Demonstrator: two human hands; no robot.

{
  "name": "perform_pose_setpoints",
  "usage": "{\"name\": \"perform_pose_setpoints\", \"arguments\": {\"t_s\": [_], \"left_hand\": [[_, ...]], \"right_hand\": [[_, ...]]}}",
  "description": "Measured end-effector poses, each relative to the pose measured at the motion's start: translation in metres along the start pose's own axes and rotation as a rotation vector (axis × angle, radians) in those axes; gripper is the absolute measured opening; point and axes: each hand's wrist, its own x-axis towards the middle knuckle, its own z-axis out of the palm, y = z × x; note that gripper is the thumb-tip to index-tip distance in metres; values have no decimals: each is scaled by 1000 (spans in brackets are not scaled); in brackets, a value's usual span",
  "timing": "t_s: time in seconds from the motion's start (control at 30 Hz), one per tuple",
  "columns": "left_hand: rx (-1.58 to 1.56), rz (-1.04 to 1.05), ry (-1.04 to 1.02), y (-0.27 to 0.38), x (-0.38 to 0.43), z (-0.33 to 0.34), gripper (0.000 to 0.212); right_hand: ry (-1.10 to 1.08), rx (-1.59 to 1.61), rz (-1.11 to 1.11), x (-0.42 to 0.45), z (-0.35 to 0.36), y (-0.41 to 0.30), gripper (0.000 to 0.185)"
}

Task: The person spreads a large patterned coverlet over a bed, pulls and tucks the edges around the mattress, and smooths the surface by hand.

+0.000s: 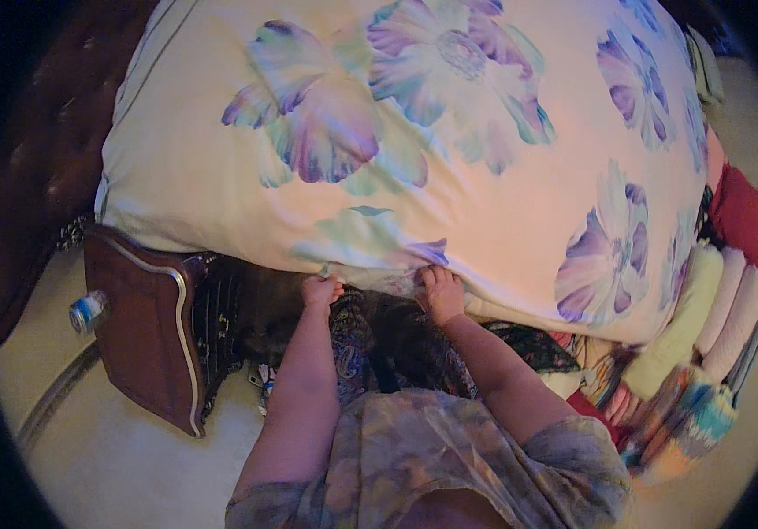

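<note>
A pale floral sheet (504, 218) with large purple and teal flowers covers the bed before me. My left hand (321, 291) grips the sheet's near edge, its fingers curled into the cloth. A short way to the right, my right hand (442, 291) pinches the same edge, fingertips on top of the fabric. Between the two hands, a lighter, crumpled strip of cloth (382, 279) shows along the border. Dark patterned fabric (352, 344) hangs below this edge, partly hidden by my forearms.
A dark wooden nightstand (144, 330) with a drinks can (88, 312) on top stands at the left. Behind it rises a brown tufted headboard (55, 152). At right are rolled yellow (676, 324) and pink (736, 311) textiles, a red cushion (742, 215) and a multicoloured knitted blanket (690, 416).
</note>
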Motion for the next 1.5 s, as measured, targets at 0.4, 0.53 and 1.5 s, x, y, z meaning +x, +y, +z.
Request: {"name": "perform_pose_setpoints", "arguments": {"t_s": [0.4, 0.53, 1.5], "left_hand": [[204, 61, -81, 9, -28, -18, 17], [410, 159, -154, 5, -23, -37, 19], [850, 56, -121, 24, -20, -50, 17]], "right_hand": [[79, 43, -12, -2, 9, 21, 12], [-97, 118, -41, -13, 3, 15, 16], [529, 1747, 1798, -100, 61, 105, 20]]}}
